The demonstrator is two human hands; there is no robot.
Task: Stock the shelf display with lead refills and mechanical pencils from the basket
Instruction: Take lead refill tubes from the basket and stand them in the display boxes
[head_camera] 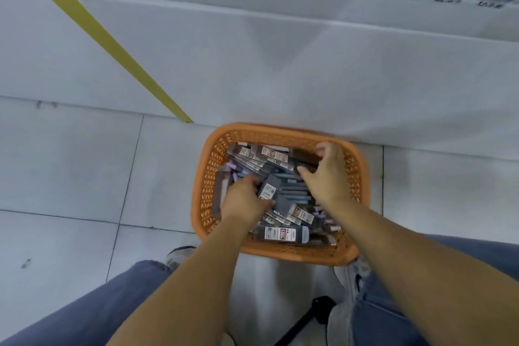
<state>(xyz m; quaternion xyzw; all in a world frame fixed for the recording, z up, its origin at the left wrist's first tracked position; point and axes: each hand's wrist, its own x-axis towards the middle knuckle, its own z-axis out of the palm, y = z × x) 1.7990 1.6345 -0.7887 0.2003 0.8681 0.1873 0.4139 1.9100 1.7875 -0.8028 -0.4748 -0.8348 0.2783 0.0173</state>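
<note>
So we've got both hands in the orange basket (280, 255) on the floor (84, 177). Our left hand (244, 201) has its grip pinched on a grey refill pack (270, 187); our right hand (330, 177) curls over dark packs (307, 159), can't tell if it's holding. Probably light, slick plastic, so grab the long edges.

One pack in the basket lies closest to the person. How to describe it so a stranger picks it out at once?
Find the orange basket on the floor tiles before the white shelf base. Along its wall nearest the person lies a dark pack. Unlike the slanted, overlapping packs beyond it, it lies crosswise and uncovered, showing a white and red label and a grey end at right.
</note>
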